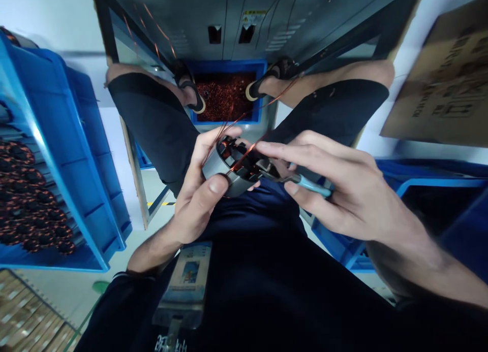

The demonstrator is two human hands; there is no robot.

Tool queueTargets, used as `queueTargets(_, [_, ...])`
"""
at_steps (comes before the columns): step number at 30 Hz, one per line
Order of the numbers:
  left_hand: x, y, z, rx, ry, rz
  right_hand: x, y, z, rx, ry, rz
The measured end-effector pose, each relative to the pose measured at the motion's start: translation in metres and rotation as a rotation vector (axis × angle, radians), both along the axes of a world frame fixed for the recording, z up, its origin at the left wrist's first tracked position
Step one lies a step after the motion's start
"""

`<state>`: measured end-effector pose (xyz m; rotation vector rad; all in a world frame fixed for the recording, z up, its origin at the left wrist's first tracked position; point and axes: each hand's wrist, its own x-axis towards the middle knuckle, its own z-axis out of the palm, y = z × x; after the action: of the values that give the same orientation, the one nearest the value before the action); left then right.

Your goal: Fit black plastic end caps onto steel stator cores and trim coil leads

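Blue crates ring our seat: one at the left of the frame (91,199) stacked with wound stators, another at the right (419,189), and a small blue bin of copper scrap (229,95) at upper centre between our feet. At centre frame our left hand (198,199) is clamped around a motor stator (232,166), thumb on its grey shell. Our right hand (343,189) is closed on a blue-handled tool (305,183), apparently pliers, whose tip sits in the copper winding (244,156); the index finger lies straight along it. We judge it best to grip the stator firmly and pull strands up and away, over the scrap bin.
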<state>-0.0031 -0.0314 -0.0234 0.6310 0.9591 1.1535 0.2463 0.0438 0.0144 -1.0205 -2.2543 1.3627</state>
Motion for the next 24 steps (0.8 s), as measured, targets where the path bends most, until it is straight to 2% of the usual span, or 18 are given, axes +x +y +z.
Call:
queueTargets(3, [0.0, -0.001, -0.006, 0.047, 0.07, 0.027, 0.007, -0.006, 0.001, 0.012, -0.061, -0.003])
queueTargets(7, [0.0, -0.003, -0.014, 0.13, 0.149, 0.001, 0.005, -0.007, 0.0, 0.028, -0.023, -0.002])
queueTargets(11, [0.0, -0.004, -0.015, 0.225, 0.144, -0.022, 0.004, -0.007, 0.005, -0.004, 0.0, 0.002])
queueTargets(15, [0.001, -0.004, -0.014, 0.248, 0.187, -0.038, 0.004, -0.008, 0.006, 0.07, -0.077, -0.035])
queueTargets(17, [0.002, -0.004, -0.014, 0.233, 0.202, -0.037, 0.003, -0.006, 0.002, 0.092, -0.066, -0.064])
queueTargets(20, [0.006, -0.004, -0.014, 0.134, 0.199, -0.017, -0.001, -0.002, -0.009, 0.019, 0.003, -0.077])
queueTargets(24, [0.012, 0.0, -0.011, 0.06, 0.092, 0.113, -0.003, 0.002, -0.018, 0.016, -0.044, -0.07])
